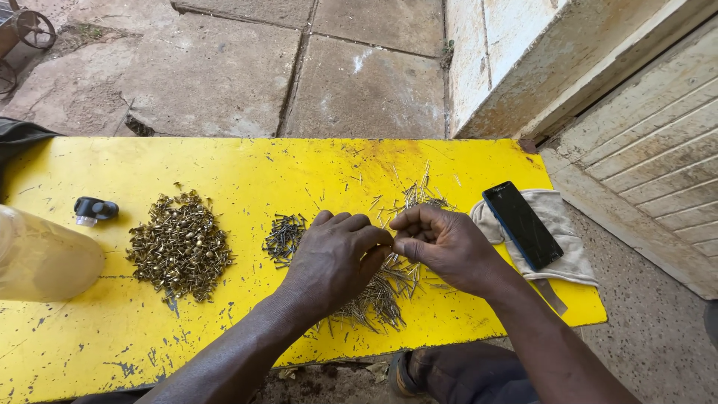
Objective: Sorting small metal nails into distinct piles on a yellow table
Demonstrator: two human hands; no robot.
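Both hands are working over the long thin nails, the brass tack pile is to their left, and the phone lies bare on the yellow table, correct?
Not quite. The head view shows the phone lying on a pale cloth, not bare on the yellow table. The rest holds.

Your left hand (pixel 336 258) lay palm down, fingers curled, its fingertips meeting those of your right hand (pixel 441 243). The right was curled too, thumb and forefinger pinched together. Both forearms reached in from the bottom edge, converging toward the middle.
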